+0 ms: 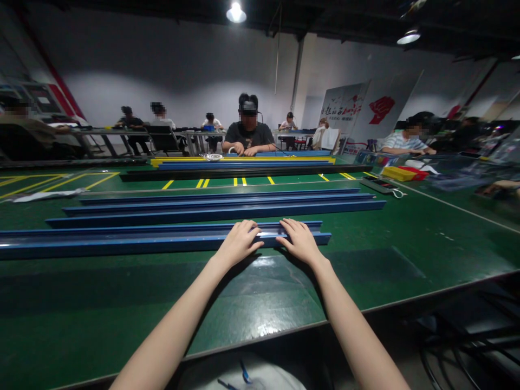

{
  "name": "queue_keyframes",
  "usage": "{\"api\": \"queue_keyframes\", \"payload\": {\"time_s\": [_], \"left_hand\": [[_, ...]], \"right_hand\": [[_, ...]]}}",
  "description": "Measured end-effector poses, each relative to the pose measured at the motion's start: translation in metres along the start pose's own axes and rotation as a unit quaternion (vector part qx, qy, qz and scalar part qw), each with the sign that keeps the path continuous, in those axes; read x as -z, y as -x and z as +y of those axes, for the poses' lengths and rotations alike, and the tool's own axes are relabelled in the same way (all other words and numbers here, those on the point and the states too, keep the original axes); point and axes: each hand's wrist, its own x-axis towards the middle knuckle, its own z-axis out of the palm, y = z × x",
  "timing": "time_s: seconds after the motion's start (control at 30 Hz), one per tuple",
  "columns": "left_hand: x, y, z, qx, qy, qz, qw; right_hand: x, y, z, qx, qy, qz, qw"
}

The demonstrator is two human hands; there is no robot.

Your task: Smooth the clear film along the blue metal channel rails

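Over there, the left hand and right hand, fingers loosely spread, rest across the nearest blue channel near its right end, seemingly to steady it on the green bench, while more blue channels lie lengthwise beyond, presumably for tidiness.

One head-worn camera supplies the view. It looks from above the near edge of the green surface, faces forward across it and pitches slightly down. Both forearms enter from the bottom; the fingers appear close, near mid-frame. The far wall and lamps occupy the upper part.
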Motion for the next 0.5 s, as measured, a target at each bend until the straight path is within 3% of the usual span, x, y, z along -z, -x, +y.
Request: {"api": "queue_keyframes", "payload": {"time_s": [0.17, 0.3, 0.5], "left_hand": [[0.019, 0.004, 0.013, 0.033, 0.046, -0.098, 0.994], [0.020, 0.007, 0.016, 0.054, 0.073, -0.198, 0.976], [0.013, 0.009, 0.017, 0.071, 0.081, -0.221, 0.969]], "right_hand": [[0.000, 0.000, 0.000, 0.000, -0.008, 0.000, 1.000], [0.001, -0.001, 0.000, 0.001, -0.011, 0.002, 1.000], [0.001, 0.000, 0.000, 0.001, -0.014, 0.006, 1.000]]}}
